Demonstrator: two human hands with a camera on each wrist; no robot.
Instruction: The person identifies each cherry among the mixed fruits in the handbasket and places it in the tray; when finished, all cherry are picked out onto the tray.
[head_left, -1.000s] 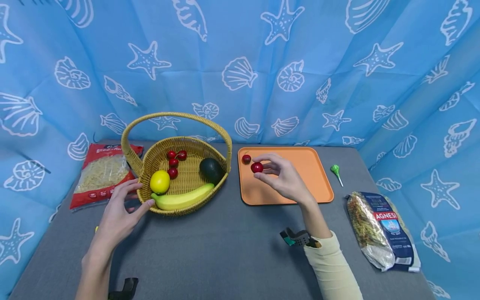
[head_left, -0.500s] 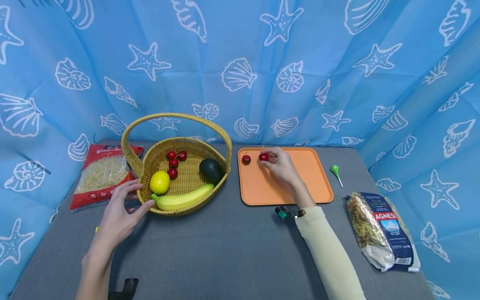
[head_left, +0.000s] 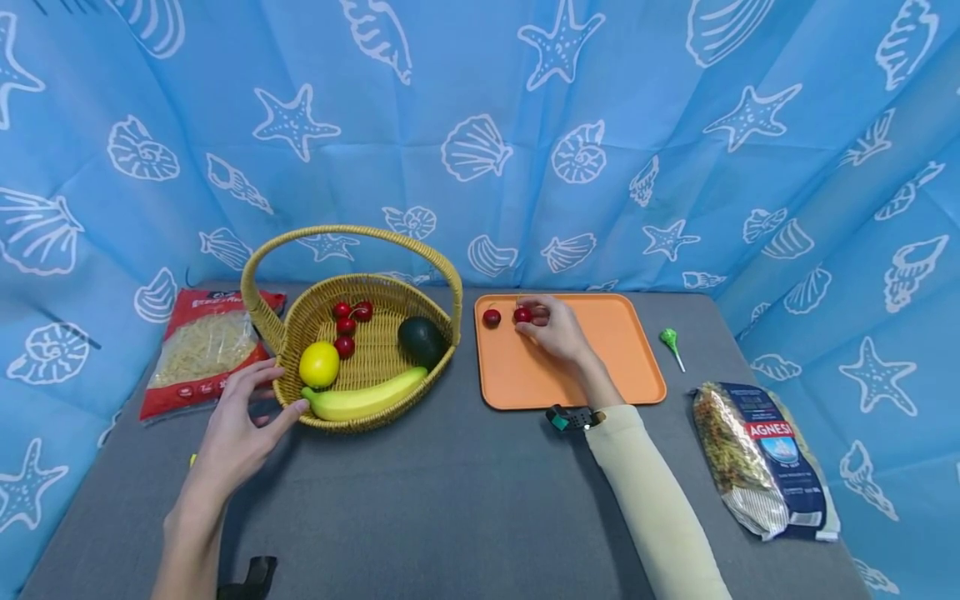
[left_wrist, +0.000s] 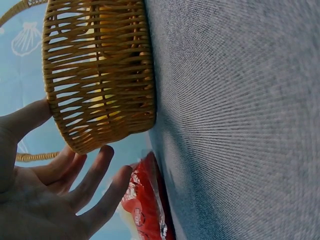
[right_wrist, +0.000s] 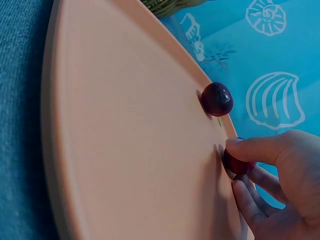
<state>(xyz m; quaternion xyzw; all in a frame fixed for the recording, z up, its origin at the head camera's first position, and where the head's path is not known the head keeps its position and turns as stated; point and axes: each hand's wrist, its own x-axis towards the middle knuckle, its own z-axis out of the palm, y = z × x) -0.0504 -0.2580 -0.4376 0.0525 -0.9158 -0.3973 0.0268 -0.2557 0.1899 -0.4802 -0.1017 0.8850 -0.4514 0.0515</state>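
My right hand (head_left: 560, 332) pinches a dark red cherry (head_left: 521, 315) between thumb and fingertips, low over the far left part of an orange tray (head_left: 525, 387). A second cherry (right_wrist: 217, 99) lies on the tray beside it, near the far rim. My left hand (head_left: 242, 421) holds the near left rim of a wicker basket (head_left: 360, 427), thumb and fingertips on the edge, the other fingers spread in the left wrist view. Inside the basket are several cherries (head_left: 346, 326), a lemon (head_left: 319, 364), a banana (head_left: 367, 398) and a dark avocado (head_left: 422, 340).
A red bag of dry food (head_left: 202, 350) lies left of the basket, partly behind it. Right of the tray are a green lollipop (head_left: 670, 337) and a pasta bag (head_left: 765, 458). A blue shell-patterned curtain (head_left: 480, 208) hangs behind the grey table (head_left: 412, 517).
My right hand has carried the cherry farther back and down to the tray, then slightly left toward the other cherry. The left hand has stayed at the basket.
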